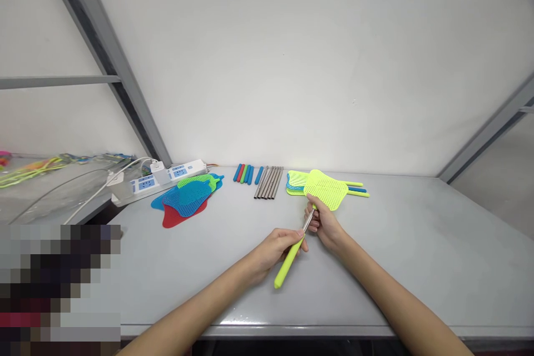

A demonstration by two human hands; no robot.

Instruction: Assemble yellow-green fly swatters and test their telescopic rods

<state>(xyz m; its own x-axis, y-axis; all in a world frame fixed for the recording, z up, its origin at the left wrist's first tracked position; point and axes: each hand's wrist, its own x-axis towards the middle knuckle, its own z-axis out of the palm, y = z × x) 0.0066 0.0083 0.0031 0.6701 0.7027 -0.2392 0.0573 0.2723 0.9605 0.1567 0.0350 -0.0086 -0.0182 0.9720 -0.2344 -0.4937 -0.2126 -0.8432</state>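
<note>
A yellow-green fly swatter [324, 189] with a short metal rod is held slantwise above the grey table. My left hand [283, 246] is closed around the upper end of its yellow-green grip. Farther up, my right hand [322, 219] pinches the neck where the rod meets the perforated head. Behind that head lie several fly swatters [357, 189] with yellow-green and blue handles, partly covered by it. Several bare metal rods [269, 183] lie side by side left of them, beside a row of loose blue, red and green grips [244, 173].
Loose swatter heads [186, 200] in blue, green and red overlap on the left of the table [417, 267]. A white power strip [164, 178] with plugged-in cables stands behind them. Plastic-wrapped coloured items [50, 169] lie far left. A white wall [292, 67] closes the back.
</note>
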